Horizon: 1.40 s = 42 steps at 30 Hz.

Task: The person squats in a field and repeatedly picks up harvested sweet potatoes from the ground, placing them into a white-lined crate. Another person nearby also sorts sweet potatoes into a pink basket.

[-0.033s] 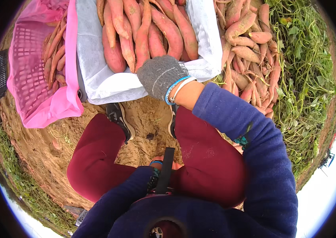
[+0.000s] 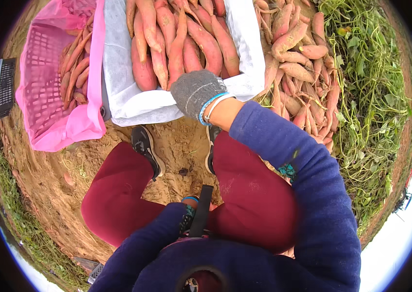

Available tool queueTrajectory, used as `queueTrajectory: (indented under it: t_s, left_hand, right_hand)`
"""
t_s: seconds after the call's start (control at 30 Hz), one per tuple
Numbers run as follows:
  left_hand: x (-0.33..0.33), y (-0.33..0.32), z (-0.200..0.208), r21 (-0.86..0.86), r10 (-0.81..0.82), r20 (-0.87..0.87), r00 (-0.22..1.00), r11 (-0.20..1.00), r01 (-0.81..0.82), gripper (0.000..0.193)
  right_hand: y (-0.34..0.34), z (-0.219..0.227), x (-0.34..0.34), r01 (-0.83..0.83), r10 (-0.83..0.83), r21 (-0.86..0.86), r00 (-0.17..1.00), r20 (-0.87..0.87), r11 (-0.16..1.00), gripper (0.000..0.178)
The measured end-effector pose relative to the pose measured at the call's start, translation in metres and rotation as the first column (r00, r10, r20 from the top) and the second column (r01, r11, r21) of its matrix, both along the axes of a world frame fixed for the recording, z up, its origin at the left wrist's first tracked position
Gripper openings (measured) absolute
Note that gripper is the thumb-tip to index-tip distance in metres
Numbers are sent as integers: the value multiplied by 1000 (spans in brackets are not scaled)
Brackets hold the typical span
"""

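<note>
Right at the white-lined crate's (image 2: 133, 104) near rim, the gloved right hand (image 2: 195, 92) rests knuckles-up on sweet potatoes (image 2: 176, 48) lying lengthwise away from it; can't tell its grip.

I'm looking at an open farm field at harvest: bare sandy soil (image 2: 94, 160), green vines (image 2: 371, 97), sweet potatoes (image 2: 298, 58) heaped on the ground, and lined crates (image 2: 133, 102) filled with more.
</note>
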State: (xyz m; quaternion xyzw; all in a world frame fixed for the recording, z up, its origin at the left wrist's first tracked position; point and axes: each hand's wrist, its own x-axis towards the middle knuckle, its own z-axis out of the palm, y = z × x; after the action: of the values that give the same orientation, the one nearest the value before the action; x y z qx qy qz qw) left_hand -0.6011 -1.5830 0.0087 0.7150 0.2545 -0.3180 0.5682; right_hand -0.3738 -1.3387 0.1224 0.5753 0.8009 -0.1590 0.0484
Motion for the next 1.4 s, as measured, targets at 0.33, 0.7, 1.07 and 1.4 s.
queueTrajectory:
  t_s: [0.33,0.7,1.07,1.4]
  left_hand:
    - [-16,104,169,667,157,242,957,689,-282,42]
    - [-103,172,162,547,567,460,683,425,-721,37]
    - [-38,145,193,800,185,130,974,561,-213,42]
    - [45,240,171,38,721,567,398,460,-887,31]
  right_hand:
    - [-48,52,-31,321,-322,118,947,-9,940,29]
    - [-294,57,17,300,-56,197,664,-745,934,33]
    - [-329,88,55,101,-149,579,988,36,809,41]
    - [-202,-20,127,662,-607,167,741,-288,730,29]
